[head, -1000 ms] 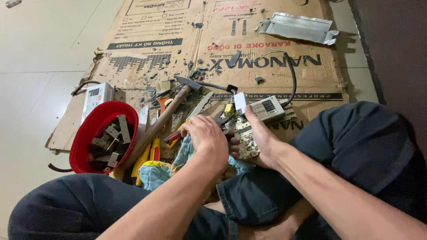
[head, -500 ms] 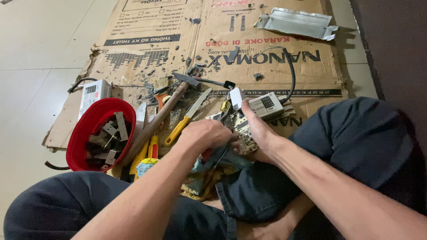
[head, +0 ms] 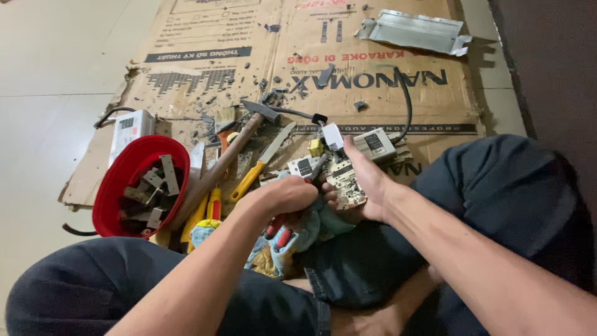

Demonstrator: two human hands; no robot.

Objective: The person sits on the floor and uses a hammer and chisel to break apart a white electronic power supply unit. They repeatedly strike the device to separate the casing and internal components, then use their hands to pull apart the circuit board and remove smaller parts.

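Observation:
My right hand (head: pixel 372 186) holds a small circuit board (head: pixel 346 182) with boxy parts on it, tilted up over my lap. My left hand (head: pixel 283 198) is closed around a tool with red handles (head: pixel 278 235), and the tool's dark tip (head: pixel 317 167) is at the board's left edge. A white block and a grey box-shaped part (head: pixel 375 143) stick out above my right thumb. Both hands work above a colourful cloth (head: pixel 273 256) lying between my knees.
A flattened cardboard sheet (head: pixel 373 81) covers the floor ahead. On it lie a hammer (head: pixel 227 155), a yellow-handled tool (head: pixel 256 171), a black cable (head: pixel 405 99) and a bent metal plate (head: pixel 413 31). A red bowl (head: pixel 115 180) of metal pieces and a white box (head: pixel 127 127) sit at the left.
My left hand has lowered slightly and now grips the red-handled tool against the board. The yellow-handled tool it covered is now exposed. My right hand keeps holding the board.

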